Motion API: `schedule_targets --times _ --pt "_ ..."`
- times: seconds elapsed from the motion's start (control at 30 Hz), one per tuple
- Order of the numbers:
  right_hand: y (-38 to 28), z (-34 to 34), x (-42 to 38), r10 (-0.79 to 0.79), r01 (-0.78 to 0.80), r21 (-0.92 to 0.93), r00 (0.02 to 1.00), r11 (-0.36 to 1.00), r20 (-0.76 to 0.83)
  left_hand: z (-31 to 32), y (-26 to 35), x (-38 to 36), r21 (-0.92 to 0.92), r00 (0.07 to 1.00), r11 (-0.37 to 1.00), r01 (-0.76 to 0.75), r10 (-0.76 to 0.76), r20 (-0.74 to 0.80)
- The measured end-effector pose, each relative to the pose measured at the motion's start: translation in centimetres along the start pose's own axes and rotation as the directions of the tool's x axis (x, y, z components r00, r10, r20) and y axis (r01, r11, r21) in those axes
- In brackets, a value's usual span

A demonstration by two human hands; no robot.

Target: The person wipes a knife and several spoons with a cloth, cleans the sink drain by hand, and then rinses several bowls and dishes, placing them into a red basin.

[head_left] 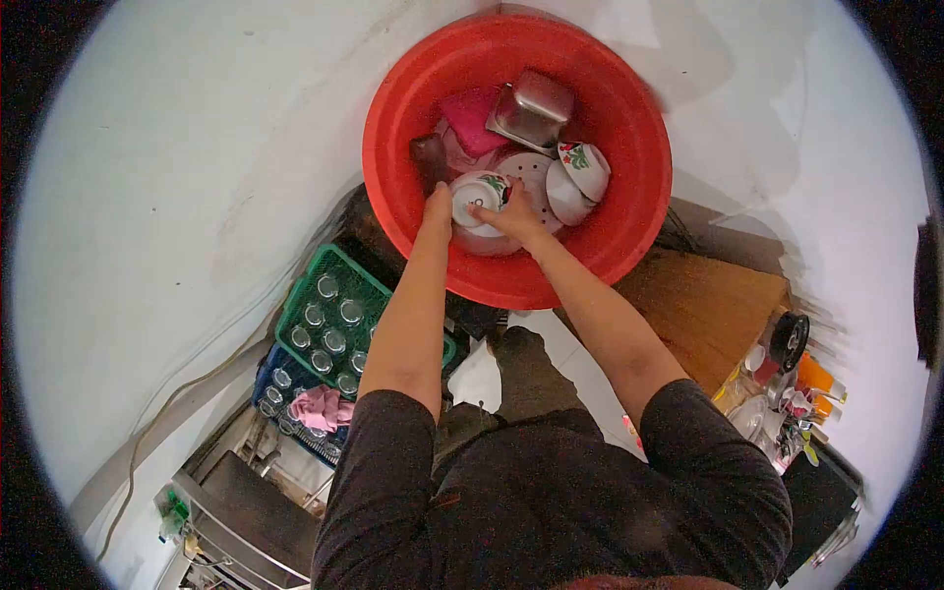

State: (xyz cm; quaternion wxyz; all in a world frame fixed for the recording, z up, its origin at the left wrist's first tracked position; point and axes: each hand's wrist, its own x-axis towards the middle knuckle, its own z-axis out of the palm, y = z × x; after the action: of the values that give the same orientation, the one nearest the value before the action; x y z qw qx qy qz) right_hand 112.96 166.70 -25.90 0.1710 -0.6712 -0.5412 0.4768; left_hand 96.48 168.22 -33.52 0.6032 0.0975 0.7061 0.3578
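Inside a big red tub (413, 88), both of my hands are on a white bowl (476, 205) with a coloured pattern, turned so its base faces up. My left hand (440, 205) holds its left side, fingers mostly hidden. My right hand (518, 218) grips the right side, thumb over the base. To the right lean other white bowls (584, 169), one with a red and green pattern. A whitish disc with holes (531, 169) lies beneath. Farther back are a rectangular metal pan (541, 103), a bright pink thing (470, 120) and a dark brown object (429, 157).
Below left of the tub, a green crate (329, 261) holds several upturned glasses (334, 340); a blue crate with glasses and a pink cloth (322, 408) sits beside it. A wooden surface (698, 305) is on the right, with utensils and containers (777, 398). White walls close in behind.
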Motion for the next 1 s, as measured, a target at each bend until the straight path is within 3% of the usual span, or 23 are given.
schedule_targets --times 0.1,0.13,0.17,0.23,0.27,0.3,0.37,0.47,0.6,0.67,0.8,0.87,1.0 --pt "-0.4 -0.2 -0.3 -0.002 0.002 0.001 1.000 1.000 0.006 -0.4 -2.7 5.4 0.093 0.999 0.995 -0.022 0.025 -0.025" --pt "0.0 0.1 0.1 -0.004 0.004 -0.001 1.000 1.000 0.005 -0.6 -3.5 7.4 0.262 0.994 0.963 -0.064 0.086 -0.072" --pt "1.0 0.7 0.8 -0.008 0.008 -0.062 1.000 0.998 -0.003 -0.6 -3.9 8.4 0.425 0.982 0.900 -0.093 0.153 -0.108" --pt "1.5 0.9 1.0 -0.009 0.007 -0.127 1.000 0.992 -0.010 -0.5 1.9 1.9 0.697 0.971 0.702 -0.146 0.236 -0.034" --pt "0.9 0.8 0.6 0.000 0.003 -0.116 1.000 0.993 0.021 -0.5 5.0 -1.6 0.803 0.961 0.572 -0.168 0.276 0.004" --pt "0.2 0.8 0.3 0.006 -0.001 -0.105 0.999 0.994 0.051 0.0 5.6 -2.5 0.802 0.961 0.573 -0.167 0.276 0.003" --pt "-0.6 0.7 0.0 0.000 0.006 -0.115 0.999 0.993 0.053 1.0 6.5 -3.3 0.932 0.822 0.338 -0.130 0.563 -0.089" --pt "-0.3 1.2 0.2 -0.007 0.015 -0.129 0.998 0.992 0.058 1.7 8.0 -2.6 0.958 0.759 0.255 -0.131 0.647 -0.069" --pt "-0.8 1.7 0.7 0.013 -0.005 -0.131 0.998 0.991 0.062 2.1 9.1 -1.4 0.957 0.786 0.264 -0.119 0.615 -0.072" --pt "-0.9 2.2 1.2 0.028 -0.019 -0.169 0.998 0.985 0.051 2.2 9.0 -0.8 0.970 0.745 0.211 -0.118 0.665 -0.054" --pt "-1.3 2.5 2.3 0.100 -0.078 -0.203 0.990 0.976 0.100 2.3 9.8 -2.2 0.948 0.730 0.278 -0.153 0.679 -0.081" --pt "-2.4 2.9 2.8 0.125 -0.098 -0.281 0.989 0.955 0.077 2.3 10.5 -3.2 0.919 0.629 0.294 -0.263 0.775 -0.068" --pt "-3.4 3.9 3.6 0.123 -0.095 -0.434 0.992 0.896 0.037 2.2 10.9 -3.6 0.917 0.573 0.212 -0.338 0.820 0.021"
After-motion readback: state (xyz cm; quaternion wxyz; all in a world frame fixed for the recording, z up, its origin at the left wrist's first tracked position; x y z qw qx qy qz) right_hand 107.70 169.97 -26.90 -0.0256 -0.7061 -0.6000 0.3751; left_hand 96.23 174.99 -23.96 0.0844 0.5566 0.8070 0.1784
